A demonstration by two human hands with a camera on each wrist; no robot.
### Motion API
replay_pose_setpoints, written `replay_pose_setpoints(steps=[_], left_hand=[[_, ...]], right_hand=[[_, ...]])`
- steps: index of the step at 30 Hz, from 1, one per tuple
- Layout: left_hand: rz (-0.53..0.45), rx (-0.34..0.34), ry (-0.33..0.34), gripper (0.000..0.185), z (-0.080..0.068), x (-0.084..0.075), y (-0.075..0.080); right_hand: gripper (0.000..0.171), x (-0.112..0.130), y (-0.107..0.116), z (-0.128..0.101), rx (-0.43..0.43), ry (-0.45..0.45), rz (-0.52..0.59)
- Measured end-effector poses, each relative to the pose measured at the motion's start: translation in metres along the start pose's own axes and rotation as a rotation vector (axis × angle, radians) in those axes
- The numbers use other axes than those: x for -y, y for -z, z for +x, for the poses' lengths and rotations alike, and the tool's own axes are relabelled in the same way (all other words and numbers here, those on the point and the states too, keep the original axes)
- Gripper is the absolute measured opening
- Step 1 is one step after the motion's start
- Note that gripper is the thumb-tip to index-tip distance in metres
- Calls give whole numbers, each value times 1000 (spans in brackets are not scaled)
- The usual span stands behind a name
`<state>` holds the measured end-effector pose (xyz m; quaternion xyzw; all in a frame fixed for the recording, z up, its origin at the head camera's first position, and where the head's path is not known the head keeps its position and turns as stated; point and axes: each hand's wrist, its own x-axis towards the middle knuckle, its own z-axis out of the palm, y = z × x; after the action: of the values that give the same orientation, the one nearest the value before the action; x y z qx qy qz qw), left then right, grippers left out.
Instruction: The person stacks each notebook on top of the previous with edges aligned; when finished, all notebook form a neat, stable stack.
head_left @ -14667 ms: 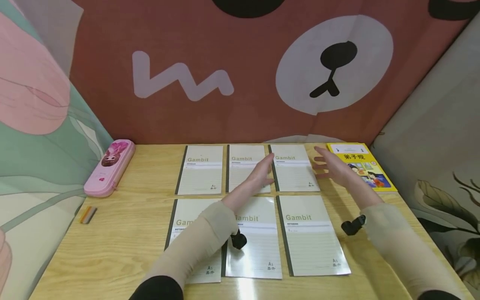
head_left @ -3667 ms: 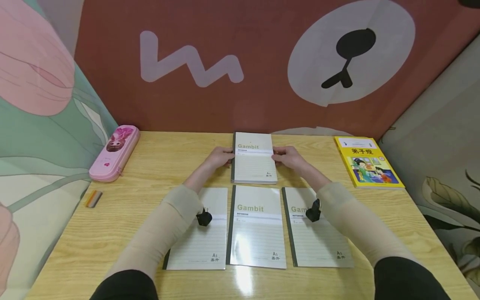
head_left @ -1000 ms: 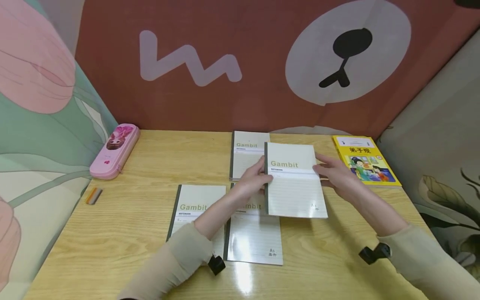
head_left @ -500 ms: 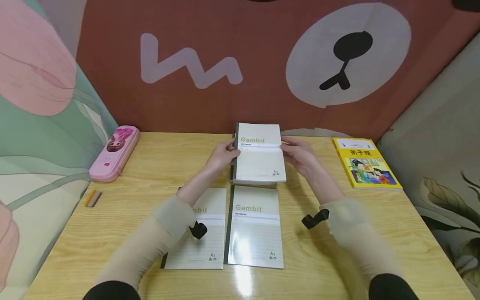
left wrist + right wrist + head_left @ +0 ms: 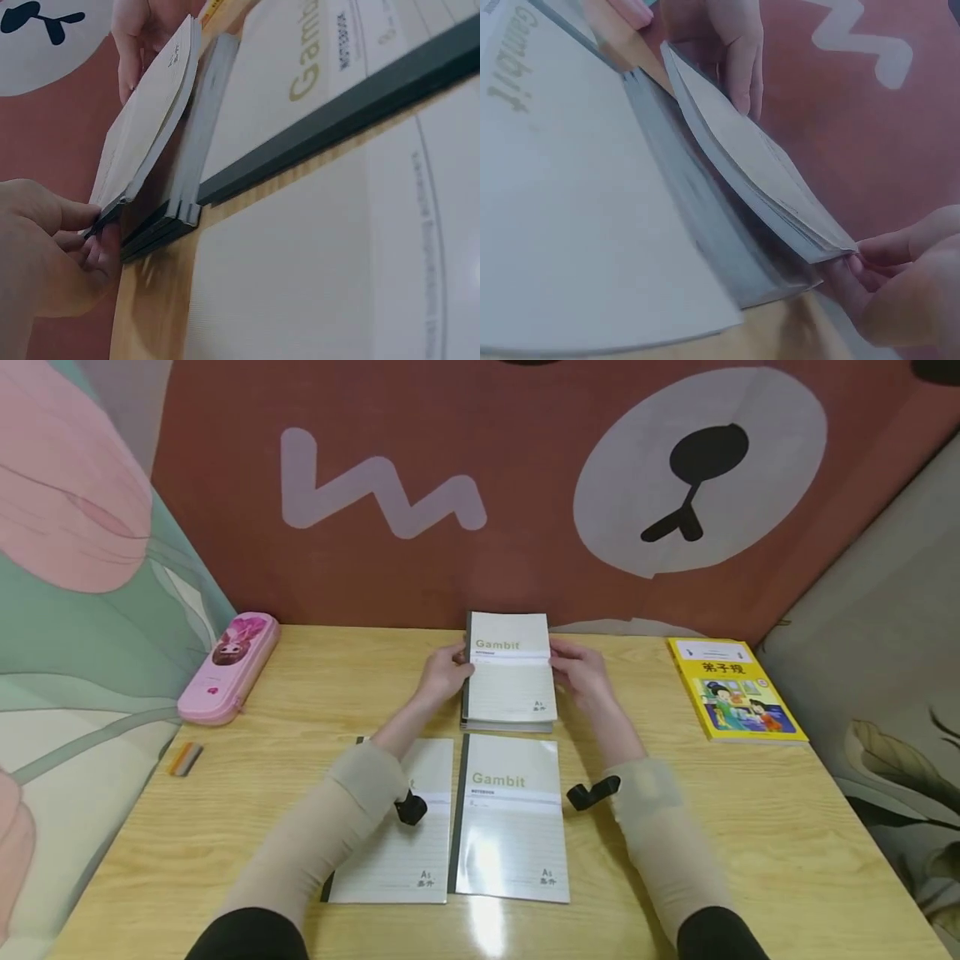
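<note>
Between both hands is a white Gambit notebook, held by its two long sides over a stack of notebooks at the back of the table. My left hand pinches its dark spine edge, thumb on top. On the opposite edge my right hand pinches it in the same way. Both wrist views show a gap, the held notebook tilted just above the stack. Nearer the front, another notebook lies flat, and a second notebook lies beside it, partly under my left forearm.
A pink pencil case lies at the back left, with a small orange and grey eraser-like block before it. At the back right lies a yellow book. A curtain with a bear print rises behind the table.
The front-right notebook was picked up and carried back over the stack; it has since shifted slightly left and down into line with it. Earlier, the three back-row notebooks were gathered into one pile.
</note>
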<state>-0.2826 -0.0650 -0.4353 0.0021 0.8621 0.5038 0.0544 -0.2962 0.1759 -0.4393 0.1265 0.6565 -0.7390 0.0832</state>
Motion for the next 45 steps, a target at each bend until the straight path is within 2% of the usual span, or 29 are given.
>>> replay_pose_setpoints(steps=[6, 14, 21, 26, 35, 45], left_hand=[[40, -28, 7, 51, 1, 0, -4], [94, -32, 35, 51, 3, 8, -8], [73, -30, 58, 52, 3, 7, -8], [93, -28, 55, 53, 2, 7, -8], [128, -5, 48, 52, 3, 12, -9], [106, 14, 44, 52, 2, 12, -8]], right_hand=[[44, -10, 0, 0, -39, 20, -63], [44, -11, -1, 2, -24, 9, -76], [44, -8, -3, -1, -33, 25, -167], [44, -6, -3, -2, -35, 37, -221], [45, -5, -4, -3, -31, 36, -287], [46, -4, -7, -5, -39, 53, -345]])
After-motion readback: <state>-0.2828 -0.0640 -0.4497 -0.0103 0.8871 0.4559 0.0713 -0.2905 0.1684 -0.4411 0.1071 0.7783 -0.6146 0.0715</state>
